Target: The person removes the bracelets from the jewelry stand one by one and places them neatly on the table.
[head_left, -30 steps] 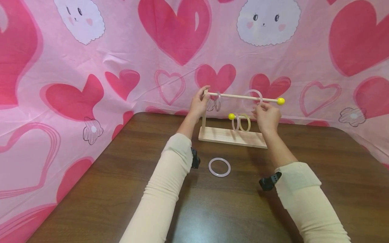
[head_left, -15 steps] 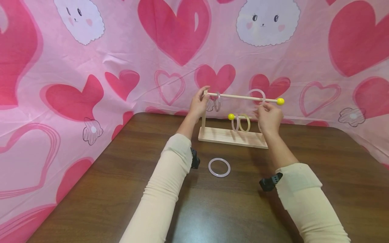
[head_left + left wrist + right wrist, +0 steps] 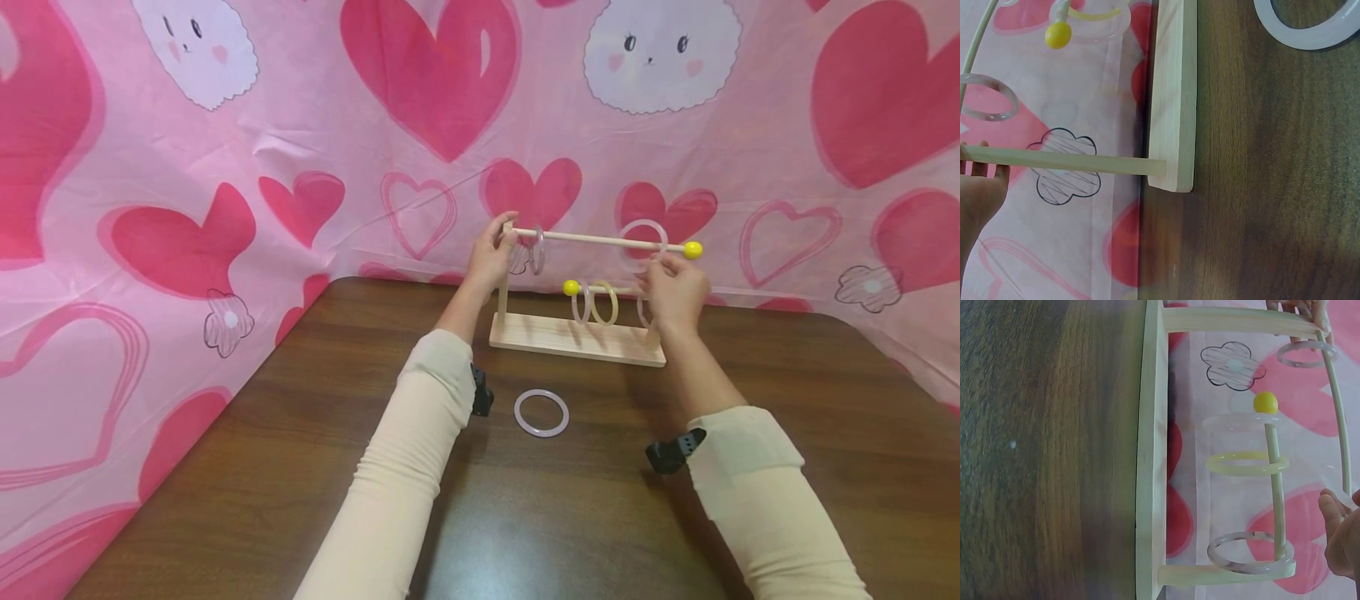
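Observation:
My left hand [image 3: 491, 260] grips the top of the left post [image 3: 1085, 161] of a wooden bangle stand [image 3: 570, 335]. With thumb and fingertips, my right hand [image 3: 675, 296] pinches a pale pink bangle [image 3: 643, 222]. That bangle encircles the upper rod, close to the yellow ball [image 3: 693, 250] at its right end. Another translucent bangle [image 3: 1300, 364] hangs on the same rod near the left post. On the lower rod [image 3: 1277, 497] hang a pale lilac bangle [image 3: 1235, 420], a yellow bangle [image 3: 1247, 469] and, by the right post, a grey-marbled bangle [image 3: 1250, 569].
A lilac bangle [image 3: 542, 433] lies flat on the brown wooden table [image 3: 360, 467], in front of the stand and between the forearms. Directly behind the table hangs a pink cloth [image 3: 300, 100] printed with hearts. The lower rod's yellow ball [image 3: 572, 287] points left.
My right hand has shifted to the right, drawing the pale pink bangle along the upper rod toward its yellow ball. The left hand has stayed on the post.

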`<action>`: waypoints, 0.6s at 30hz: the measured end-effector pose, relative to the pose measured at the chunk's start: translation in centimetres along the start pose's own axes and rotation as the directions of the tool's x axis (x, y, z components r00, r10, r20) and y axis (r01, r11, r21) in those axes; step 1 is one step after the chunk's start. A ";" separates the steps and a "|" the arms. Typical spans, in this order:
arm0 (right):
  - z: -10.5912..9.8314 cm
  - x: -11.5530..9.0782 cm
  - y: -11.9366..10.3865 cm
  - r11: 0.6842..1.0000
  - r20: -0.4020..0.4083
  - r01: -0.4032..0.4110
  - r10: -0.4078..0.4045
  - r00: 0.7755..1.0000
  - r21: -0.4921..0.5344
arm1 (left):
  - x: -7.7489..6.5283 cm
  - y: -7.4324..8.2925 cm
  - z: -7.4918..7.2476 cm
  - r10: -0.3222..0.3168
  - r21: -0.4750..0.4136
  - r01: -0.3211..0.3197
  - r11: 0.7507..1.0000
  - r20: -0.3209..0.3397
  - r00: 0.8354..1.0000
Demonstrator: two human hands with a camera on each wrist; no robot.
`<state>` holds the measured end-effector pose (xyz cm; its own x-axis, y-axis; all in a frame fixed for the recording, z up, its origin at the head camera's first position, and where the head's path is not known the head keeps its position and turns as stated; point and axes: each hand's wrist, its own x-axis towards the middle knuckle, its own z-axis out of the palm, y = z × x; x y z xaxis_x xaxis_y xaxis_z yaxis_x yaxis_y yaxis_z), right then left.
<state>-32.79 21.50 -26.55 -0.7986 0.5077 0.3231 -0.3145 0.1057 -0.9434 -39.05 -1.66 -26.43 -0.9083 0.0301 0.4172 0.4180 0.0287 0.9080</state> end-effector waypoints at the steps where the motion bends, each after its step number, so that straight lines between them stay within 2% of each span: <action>1: -0.1 0.0 0.0 1.000 -0.002 -0.006 0.006 1.000 0.007 | 0.0 0.0 0.0 -0.001 0.001 0.001 1.000 0.002 1.000; 11: -0.7 0.0 0.1 0.999 -0.018 -0.012 0.012 1.000 0.050 | 0.1 0.0 0.0 -0.009 0.009 0.009 1.000 -0.007 1.000; 18: -1.0 0.2 0.1 0.995 -0.046 -0.056 0.060 0.997 0.087 | 0.0 0.0 0.0 0.007 0.014 -0.007 1.000 0.002 1.000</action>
<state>-32.51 22.50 -26.69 -0.7914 0.5523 0.2619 -0.3130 0.0019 -0.9498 -39.06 -1.70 -26.38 -0.9054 0.0321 0.4234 0.4245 0.0422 0.9045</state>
